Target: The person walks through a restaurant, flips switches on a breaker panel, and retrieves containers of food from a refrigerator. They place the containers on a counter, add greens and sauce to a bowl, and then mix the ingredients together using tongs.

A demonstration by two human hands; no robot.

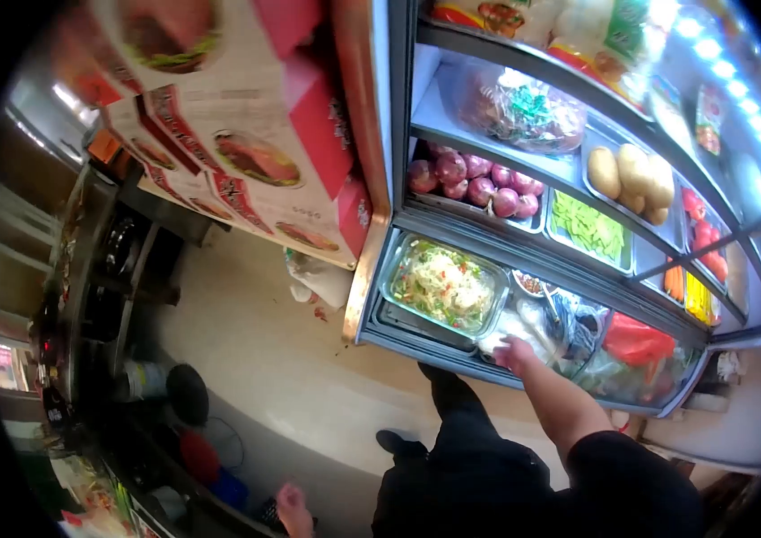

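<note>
My right hand (515, 355) is over the front edge of the refrigerated case, beside a white plastic bag (524, 328); its fingers are slightly apart and nothing shows in them. To its left, a glass dish (445, 285) of shredded food with green and red bits stands in the case's lower section. A small bowl (533, 283) of chopped bits and a dark striped bag (583, 328) lie beyond the hand. Low in the view, my left hand (293, 509) hangs away from the case, small and blurred, its fingers unclear.
Red onions (490, 186), cut green vegetable (588, 226) and potatoes (633, 177) sit in trays on the shelves. A red bag (639, 341) lies at the lower right. Printed cartons (237, 152) are stacked left of the case. A dark counter (94, 296) runs along the left.
</note>
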